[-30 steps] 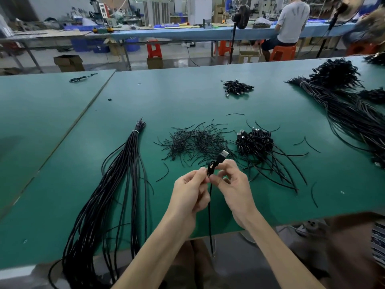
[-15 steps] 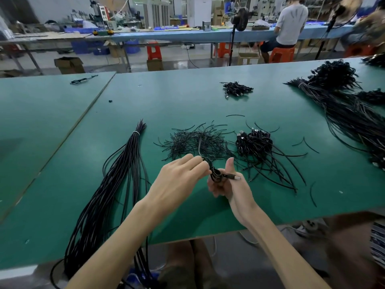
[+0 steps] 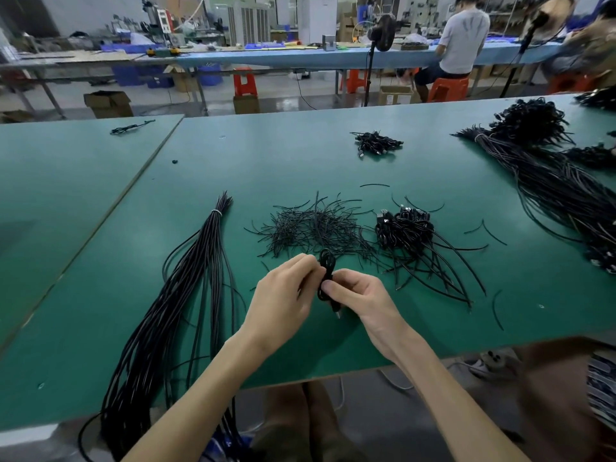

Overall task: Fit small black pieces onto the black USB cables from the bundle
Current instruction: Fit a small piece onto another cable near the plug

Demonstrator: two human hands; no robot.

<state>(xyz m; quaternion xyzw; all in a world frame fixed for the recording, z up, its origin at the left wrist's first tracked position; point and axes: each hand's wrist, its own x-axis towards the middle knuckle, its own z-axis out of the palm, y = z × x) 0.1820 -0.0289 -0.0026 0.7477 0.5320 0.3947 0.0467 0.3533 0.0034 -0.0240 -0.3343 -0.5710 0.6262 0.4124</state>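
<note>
Above bench (image 3: 300,155): grips coiled black USB cable (image 3: 327,261) with curled fingers of left hand (image 3: 283,295) and right hand (image 3: 363,295), plug end down, near cable bundle (image 3: 186,295) and short black pieces (image 3: 310,228).

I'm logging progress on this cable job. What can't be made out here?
Head view only.
1. Whether a small black piece sits on the coiled USB cable: the left hand and right hand gripping it cover its middle.
2. Lower end of the tied cable bundle: drops past the table edge.
3. Far cable bundle at right: cut by the right frame edge.
</note>
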